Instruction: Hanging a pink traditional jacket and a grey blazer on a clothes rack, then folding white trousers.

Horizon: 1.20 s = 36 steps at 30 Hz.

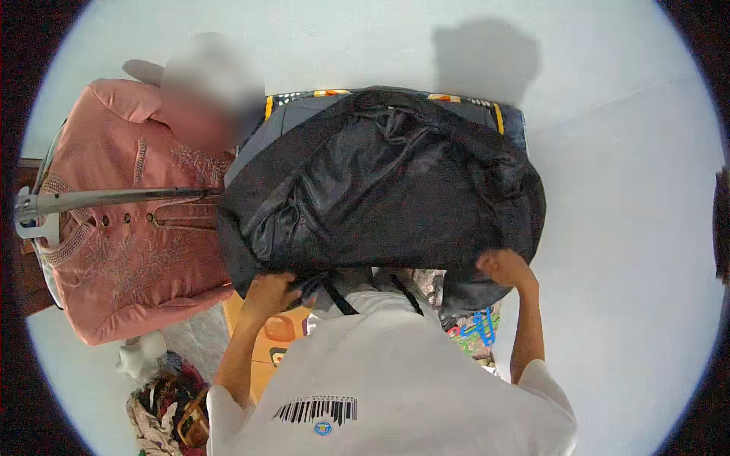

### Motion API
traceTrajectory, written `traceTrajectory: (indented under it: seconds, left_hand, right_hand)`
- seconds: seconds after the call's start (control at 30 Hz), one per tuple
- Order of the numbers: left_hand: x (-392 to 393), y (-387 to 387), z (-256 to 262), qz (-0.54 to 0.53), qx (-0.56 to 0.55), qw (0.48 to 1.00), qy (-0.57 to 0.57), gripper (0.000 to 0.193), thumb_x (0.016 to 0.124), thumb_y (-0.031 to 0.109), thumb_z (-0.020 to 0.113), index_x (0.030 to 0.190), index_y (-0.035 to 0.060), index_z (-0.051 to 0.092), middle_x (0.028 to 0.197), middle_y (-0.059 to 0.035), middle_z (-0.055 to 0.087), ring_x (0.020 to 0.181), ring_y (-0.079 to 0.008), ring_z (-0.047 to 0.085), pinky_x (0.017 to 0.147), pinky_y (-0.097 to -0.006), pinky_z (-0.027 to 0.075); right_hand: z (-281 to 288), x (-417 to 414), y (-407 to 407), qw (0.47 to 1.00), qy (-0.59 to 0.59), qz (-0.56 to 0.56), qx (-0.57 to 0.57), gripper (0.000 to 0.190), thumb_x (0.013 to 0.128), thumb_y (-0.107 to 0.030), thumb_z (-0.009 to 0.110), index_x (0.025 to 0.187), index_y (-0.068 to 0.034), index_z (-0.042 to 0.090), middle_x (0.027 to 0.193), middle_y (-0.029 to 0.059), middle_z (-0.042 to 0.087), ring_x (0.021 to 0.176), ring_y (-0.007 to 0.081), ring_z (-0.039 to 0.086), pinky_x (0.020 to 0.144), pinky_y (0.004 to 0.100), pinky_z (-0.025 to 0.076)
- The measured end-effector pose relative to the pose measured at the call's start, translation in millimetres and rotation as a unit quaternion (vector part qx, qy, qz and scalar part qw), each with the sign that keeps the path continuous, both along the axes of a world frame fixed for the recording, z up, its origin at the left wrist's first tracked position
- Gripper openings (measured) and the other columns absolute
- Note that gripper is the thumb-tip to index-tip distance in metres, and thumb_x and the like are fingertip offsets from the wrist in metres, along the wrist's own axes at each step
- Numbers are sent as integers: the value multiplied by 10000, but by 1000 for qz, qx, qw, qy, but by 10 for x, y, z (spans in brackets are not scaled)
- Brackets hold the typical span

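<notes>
A black garment [365, 199] with a shiny inner face, apparently a jacket or similar top, is spread in front of me over a patterned padded surface [274, 108]. Its shiny cloth is creased, and its near edge hangs close to my chest. My left hand [274, 292] grips the near left edge, with its fingertips partly hidden in the dark cloth. At the near right edge, my right hand [505, 267] is closed on the fabric and slightly blurred. Part of the garment droops below the right hand.
A pink beaded garment [131, 256] hangs at left on a white hanger [37, 228], beside a metal bar [114, 198]. Below are heaped clothes [165, 416] and an orange patterned surface [274, 336]. Blue plastic hangers [482, 326] lie at lower right. A pale wall [616, 188] stands beyond.
</notes>
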<state>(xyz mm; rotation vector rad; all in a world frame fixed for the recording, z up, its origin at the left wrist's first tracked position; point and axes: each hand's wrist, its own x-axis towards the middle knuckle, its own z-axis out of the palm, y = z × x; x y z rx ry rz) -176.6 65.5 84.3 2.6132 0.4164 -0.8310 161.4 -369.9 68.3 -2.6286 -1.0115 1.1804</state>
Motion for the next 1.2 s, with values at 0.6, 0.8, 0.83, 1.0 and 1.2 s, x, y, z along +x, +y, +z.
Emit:
traceTrajectory:
  seconds: [0.6,0.8,0.83,1.0,1.2]
  left_hand:
    - [3113,724,-957,123,45,911,-390,828,940,365,640,1575,54,209,1555,-209,339,1384,-422,364,1127,-536,336]
    - [2924,540,-1125,122,93,919,-364,832,957,660,477,1600,186,247,1599,-205,301,1432,-450,337,1139,-572,342]
    - [2911,560,-1083,120,91,920,-363,832,957,660,477,1600,186,247,1599,-205,301,1432,-450,337,1139,-572,342]
    - [2953,565,-956,148,15,945,-290,847,926,643,548,1602,233,244,1599,-215,302,1401,-469,384,1095,-559,413]
    - [2594,49,-928,62,59,880,-468,705,981,419,567,1531,24,371,1599,-264,269,1479,-443,262,1191,-569,228]
  right_hand:
    - [-727,1431,2613,934,-132,-193,270,676,1003,-444,539,1546,-88,350,1574,248,329,1439,434,324,1174,527,299]
    - [-817,1050,2705,923,-246,-141,259,750,993,-571,478,1565,-109,328,1580,255,333,1447,441,330,1179,531,291]
    - [-842,1151,2652,924,-252,-119,261,791,987,-627,453,1576,-118,309,1573,252,349,1429,451,363,1159,546,329]
    - [-959,1382,2533,932,-114,-237,248,887,963,-714,396,1574,-78,303,1579,262,336,1433,443,363,1175,561,282]
    - [-790,430,2666,894,-310,16,322,684,1030,-514,459,1554,-87,359,1647,219,199,1543,379,126,1203,617,94]
